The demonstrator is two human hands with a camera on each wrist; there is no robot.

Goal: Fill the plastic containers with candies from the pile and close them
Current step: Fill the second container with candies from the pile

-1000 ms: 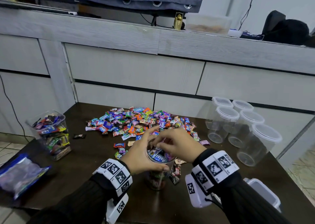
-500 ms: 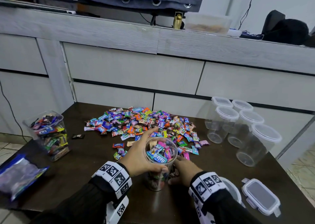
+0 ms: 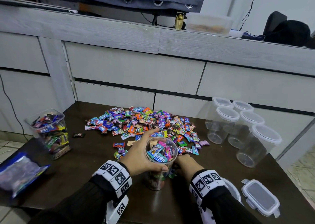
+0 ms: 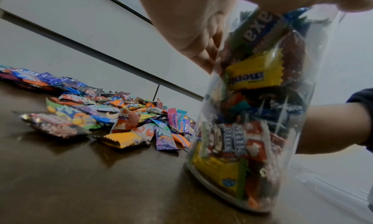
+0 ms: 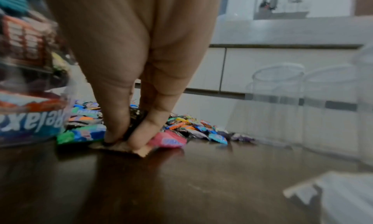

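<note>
Mostly dark glossy wooden table (image 3: 81, 162), backed by a grey-white drawer cabinet (image 3: 136, 74); tiled floor shows at both sides. Left hand (image 3: 141, 154) wraps the upper wall of an open round clear container (image 3: 160, 157), thumb on the near side, fingers round the far side; the container stands upright on the table, packed with wrapped candies to the rim. Right hand (image 3: 185, 162) is low on the table just right of that container's base, fingertips (image 5: 137, 141) pressed down on a few loose candies, a tan wrapper (image 5: 129, 148) under them; whether it actually pinches one is unclear. Candy pile (image 3: 144, 123) spreads just beyond both hands. Five lidded empty clear containers (image 3: 238, 121) are grouped beyond and right of the right hand, close to the table's right edge. Two loose lids, a rectangular lid (image 3: 260, 197) and a round one (image 3: 233, 192), lie right of the right wrist near the front-right corner. Far left of the left hand: filled square container (image 3: 49, 131), no lid on it, and a blue candy bag (image 3: 18, 174) over the left edge. Bare tabletop lies left of and in front of the left wrist.
</note>
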